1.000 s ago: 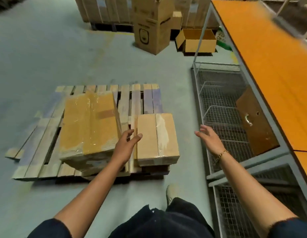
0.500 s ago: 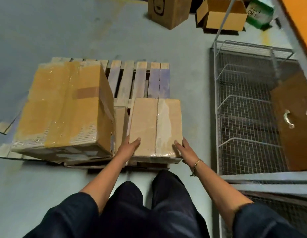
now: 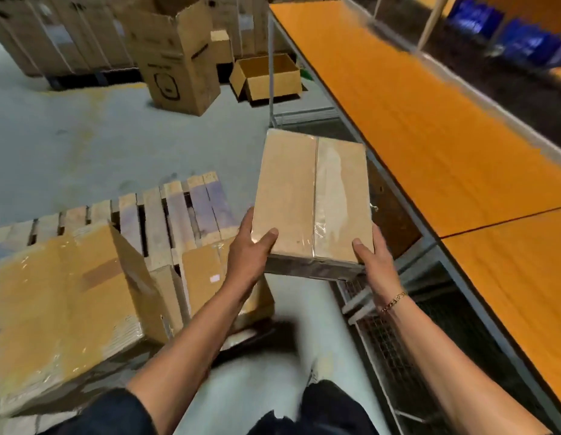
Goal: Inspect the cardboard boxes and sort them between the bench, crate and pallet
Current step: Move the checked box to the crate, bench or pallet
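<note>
Both forearms (image 3: 191, 337) extended forward; left hand (image 3: 251, 251) and right hand (image 3: 372, 257) grip the taped box (image 3: 310, 196), fingers (image 3: 248, 220) seemingly curled beneath.

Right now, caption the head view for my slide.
Left hand and right hand hold a taped box between the pallet and orange bench.

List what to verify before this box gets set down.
1. Grip: left hand and right hand each hold a near corner of the taped box, thumbs on top: ok.
2. Box clear of the pallet: held in the air, to its right: ok.
3. Top tape seam: unbroken where visible: ok.
4. Underside condition: hidden: cannot tell.
5. Orange bench beside the box: nothing seen on it: ok.
6. Wire crate under the bench: mostly hidden: cannot tell.
</note>
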`<state>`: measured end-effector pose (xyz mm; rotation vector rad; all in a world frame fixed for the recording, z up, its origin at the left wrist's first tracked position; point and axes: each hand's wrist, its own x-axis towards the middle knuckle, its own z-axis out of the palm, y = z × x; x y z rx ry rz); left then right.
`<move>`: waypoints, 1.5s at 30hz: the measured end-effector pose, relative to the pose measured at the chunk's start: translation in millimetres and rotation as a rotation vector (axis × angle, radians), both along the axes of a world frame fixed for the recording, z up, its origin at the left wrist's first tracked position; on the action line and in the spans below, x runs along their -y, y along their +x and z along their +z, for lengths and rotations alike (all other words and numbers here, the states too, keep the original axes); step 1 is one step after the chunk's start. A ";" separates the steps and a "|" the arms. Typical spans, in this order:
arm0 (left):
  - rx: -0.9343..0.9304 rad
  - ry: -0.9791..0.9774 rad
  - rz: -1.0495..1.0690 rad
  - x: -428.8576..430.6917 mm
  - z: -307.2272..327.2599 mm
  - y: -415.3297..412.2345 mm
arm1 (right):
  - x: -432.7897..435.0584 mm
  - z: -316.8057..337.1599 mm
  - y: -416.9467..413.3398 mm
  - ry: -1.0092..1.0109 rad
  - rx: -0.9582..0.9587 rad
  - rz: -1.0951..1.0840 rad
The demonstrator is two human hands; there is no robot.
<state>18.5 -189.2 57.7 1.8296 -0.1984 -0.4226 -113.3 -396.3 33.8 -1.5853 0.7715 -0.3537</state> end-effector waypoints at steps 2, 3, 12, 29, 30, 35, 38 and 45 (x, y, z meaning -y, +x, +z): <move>0.070 -0.020 -0.101 43.7 30.4 -6.6 | 31.8 30.1 -26.6 -0.063 0.030 -0.104; 0.101 -0.041 -0.145 67.5 42.2 -10.3 | 50.0 42.8 -40.2 -0.087 0.035 -0.149; 0.093 -0.129 -0.473 280.6 65.6 -70.0 | 208.2 100.0 -151.7 -0.096 0.043 -0.435; 0.196 0.358 -0.768 400.1 68.2 -45.5 | 324.9 87.9 -154.3 -0.021 -0.258 -0.369; 0.234 0.387 -0.773 401.8 68.2 -45.6 | 326.6 86.2 -151.5 -0.037 -0.272 -0.367; 0.239 0.495 -0.894 416.5 76.1 -27.9 | 349.1 103.3 -143.5 -0.022 -0.383 -0.248; 0.138 0.432 -0.879 436.5 81.0 -9.6 | 364.7 119.6 -135.8 -0.012 -0.349 -0.234; 0.055 0.206 -0.869 475.3 60.7 5.5 | 375.9 112.3 -120.8 0.012 -0.272 -0.323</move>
